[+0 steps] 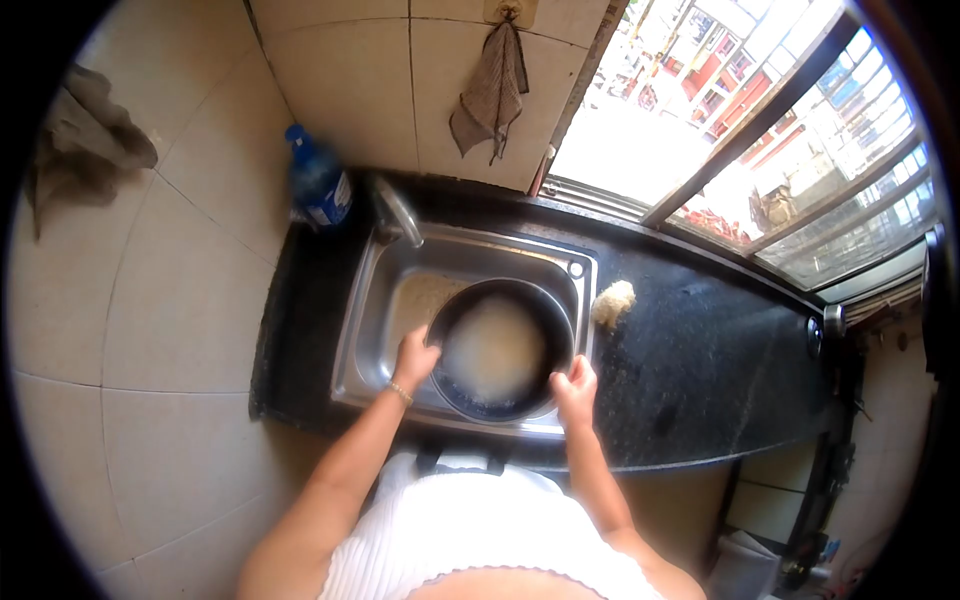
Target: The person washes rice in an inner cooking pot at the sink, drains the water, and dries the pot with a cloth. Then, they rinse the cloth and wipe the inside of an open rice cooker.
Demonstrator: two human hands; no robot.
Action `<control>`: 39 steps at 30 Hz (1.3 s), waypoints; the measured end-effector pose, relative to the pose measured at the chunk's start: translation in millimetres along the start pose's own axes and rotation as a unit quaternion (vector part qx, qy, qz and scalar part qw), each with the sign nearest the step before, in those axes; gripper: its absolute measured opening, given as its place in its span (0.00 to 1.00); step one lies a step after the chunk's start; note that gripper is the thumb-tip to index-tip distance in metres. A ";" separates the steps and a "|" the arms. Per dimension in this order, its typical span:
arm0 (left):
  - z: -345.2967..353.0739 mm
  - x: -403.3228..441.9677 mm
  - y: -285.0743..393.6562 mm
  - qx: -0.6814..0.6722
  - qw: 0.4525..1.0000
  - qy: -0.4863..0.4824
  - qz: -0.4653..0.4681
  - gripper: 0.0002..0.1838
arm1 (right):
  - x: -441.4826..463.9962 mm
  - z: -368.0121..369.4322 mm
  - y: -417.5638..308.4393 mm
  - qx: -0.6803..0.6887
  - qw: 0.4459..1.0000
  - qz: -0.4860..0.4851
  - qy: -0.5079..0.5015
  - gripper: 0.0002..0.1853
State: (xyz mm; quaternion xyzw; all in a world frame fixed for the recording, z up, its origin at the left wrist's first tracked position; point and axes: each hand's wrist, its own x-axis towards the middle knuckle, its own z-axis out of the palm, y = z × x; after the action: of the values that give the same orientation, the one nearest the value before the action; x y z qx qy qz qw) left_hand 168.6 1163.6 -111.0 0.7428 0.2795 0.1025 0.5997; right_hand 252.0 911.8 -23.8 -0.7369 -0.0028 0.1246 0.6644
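Observation:
A round dark pot (452, 385) with cloudy, whitish liquid (495, 345) in it is held over the metal sink (375, 300). On its left rim, my left hand (415, 360) is closed, a bracelet at the wrist. My right hand (575, 388) grips the opposite side of the rim, lower right. What lies under the pot is hidden, so I cannot tell whether it rests on the sink bottom. The faucet (400, 215) stands at the sink's back left corner.
A blue bottle (320, 185) stands behind the sink at left. A pale scrubber-like lump (613, 302) lies on the black counter (700, 370) to the right. One cloth (492, 90) hangs on the tiled wall, another (90, 140) at far left. A barred window (740, 130) is at right.

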 end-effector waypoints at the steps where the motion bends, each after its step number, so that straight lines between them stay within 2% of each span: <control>1: 5.7 0.1 -11.2 -0.023 1.000 0.003 -0.009 0.12 | 0.4 -0.8 -5.0 -0.037 0.999 -0.021 0.001 0.10; 2: 12.6 -2.4 -11.0 -0.022 1.000 0.018 -0.010 0.01 | -2.5 0.1 -21.1 -0.100 0.994 -0.052 0.013 0.11; 3: 18.1 -3.3 -10.2 -0.023 0.999 0.027 -0.033 0.02 | -1.5 -1.2 -20.9 -0.129 0.989 -0.073 0.022 0.11; 5: 24.4 -2.9 -7.4 -0.024 0.996 0.047 -0.076 0.06 | 2.0 -4.7 -20.6 -0.184 0.975 -0.117 0.038 0.11; 6: 31.2 4.4 -27.8 -0.102 0.989 0.050 -0.090 0.11 | -1.3 -2.7 -30.9 -0.186 0.976 -0.106 0.046 0.11; 9: 47.2 7.9 -54.1 -0.306 0.936 0.053 -0.167 0.13 | -4.7 -2.2 -41.4 -0.222 0.967 -0.118 0.045 0.10; 13: 59.7 2.7 -51.3 -0.359 0.915 0.018 -0.182 0.15 | -11.1 -0.4 -64.6 -0.248 0.958 -0.132 0.050 0.09; 17: 62.1 -3.1 -29.6 -0.292 0.940 0.007 -0.179 0.10 | -11.5 -2.8 -76.0 -0.275 0.949 -0.142 0.054 0.09; 20: 63.7 -4.3 -20.4 -0.287 0.938 -0.017 -0.194 0.07 | -12.6 -1.9 -82.6 -0.291 0.944 -0.147 0.054 0.10; 23: 78.7 0.0 -40.1 -0.326 0.929 0.012 -0.172 0.07 | -13.6 0.3 -87.7 -0.301 0.939 -0.160 0.050 0.10; 25: 77.7 -2.7 -44.4 -0.334 0.923 -0.007 -0.189 0.08 | -13.4 2.1 -90.7 -0.309 0.935 -0.169 0.046 0.10; 29: 60.5 -16.5 3.3 -0.366 0.889 -0.024 -0.275 0.09 | -13.3 8.9 -97.4 -0.326 0.926 -0.189 0.031 0.11; 32: 55.8 -21.4 11.2 -0.371 0.882 -0.020 -0.290 0.09 | -13.3 13.5 -99.8 -0.330 0.923 -0.198 0.020 0.11; 35: 57.8 -17.8 -14.4 -0.391 0.885 -0.031 -0.251 0.09 | -13.9 18.6 -104.3 -0.330 0.921 -0.206 0.010 0.11; 39: 48.8 -23.0 -1.1 -0.406 0.866 -0.031 -0.289 0.08 | -13.7 24.4 -107.1 -0.334 0.917 -0.220 -0.002 0.11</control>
State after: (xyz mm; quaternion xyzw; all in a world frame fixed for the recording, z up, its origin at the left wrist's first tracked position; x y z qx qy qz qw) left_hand 173.1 1110.7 -120.5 0.3219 0.3970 0.0063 0.8595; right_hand 251.5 945.9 81.5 -0.8962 -0.2080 -0.0318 0.3906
